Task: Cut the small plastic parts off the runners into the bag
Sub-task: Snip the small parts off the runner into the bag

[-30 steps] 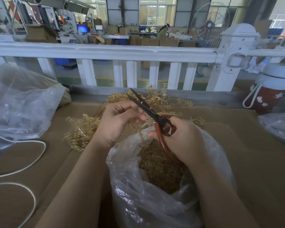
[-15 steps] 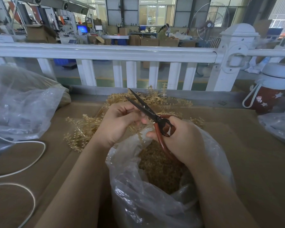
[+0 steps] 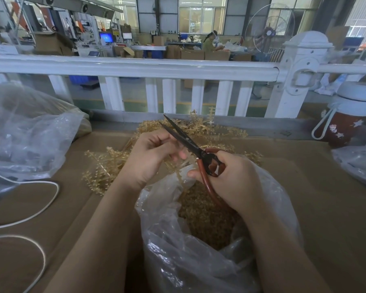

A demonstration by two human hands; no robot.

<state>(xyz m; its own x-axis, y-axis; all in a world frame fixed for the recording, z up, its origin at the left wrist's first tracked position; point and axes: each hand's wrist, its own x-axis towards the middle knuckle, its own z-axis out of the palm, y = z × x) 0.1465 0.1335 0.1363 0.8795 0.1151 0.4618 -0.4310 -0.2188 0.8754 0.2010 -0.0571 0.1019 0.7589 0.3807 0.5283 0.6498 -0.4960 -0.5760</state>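
A clear plastic bag point(image 3: 178, 261) stands open in front of me, holding a heap of small tan cut parts point(image 3: 207, 220). Over its mouth my right hand point(image 3: 235, 180) grips red-handled scissors point(image 3: 186, 140), whose dark blades are slightly parted and point up and left. My left hand point(image 3: 150, 157) pinches a thin tan runner point(image 3: 178, 163) just left of the blades; most of the runner is hidden by the fingers. A pile of tan runners point(image 3: 108, 166) lies on the cardboard behind and to the left of the hands.
Brown cardboard point(image 3: 325, 197) covers the table. A large crumpled plastic bag point(image 3: 28, 134) sits at the left, with a white cord point(image 3: 40, 206) looping beside it. A red bottle with a white lid point(image 3: 347, 123) stands at the right, and a white railing point(image 3: 135, 68) runs behind.
The scissor blades have closed slightly and shifted a little; my left hand's fingers have adjusted their hold on the runner. Both hands stay over the bag's mouth.
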